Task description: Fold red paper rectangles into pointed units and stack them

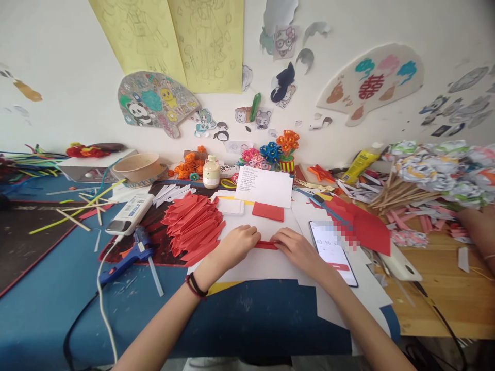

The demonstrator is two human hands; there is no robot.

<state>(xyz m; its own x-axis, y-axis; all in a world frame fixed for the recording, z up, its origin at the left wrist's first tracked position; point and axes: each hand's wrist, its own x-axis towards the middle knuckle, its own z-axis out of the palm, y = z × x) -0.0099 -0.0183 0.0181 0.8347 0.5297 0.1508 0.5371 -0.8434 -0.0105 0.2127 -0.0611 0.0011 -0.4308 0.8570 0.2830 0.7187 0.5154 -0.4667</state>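
Observation:
A narrow folded strip of red paper (266, 245) lies across the white sheets in front of me. My left hand (244, 241) pinches its left end, fingers curled. At the other end, my right hand (291, 247) has its fingers closed on the same strip. Just beyond it sits a small stack of red paper (268, 212). To the left of my left hand spreads a large pile of folded red paper pieces (193, 224). A phone with a lit screen (333, 252) lies beside my right forearm.
A blue glue gun (129, 257) and a white power bank (130, 214) with cables lie at left. A bottle (211, 172), paper flowers (270, 153) and a handwritten card (264, 186) stand behind. Another person's hand (479, 229) is at far right, near bundled sticks (392, 188).

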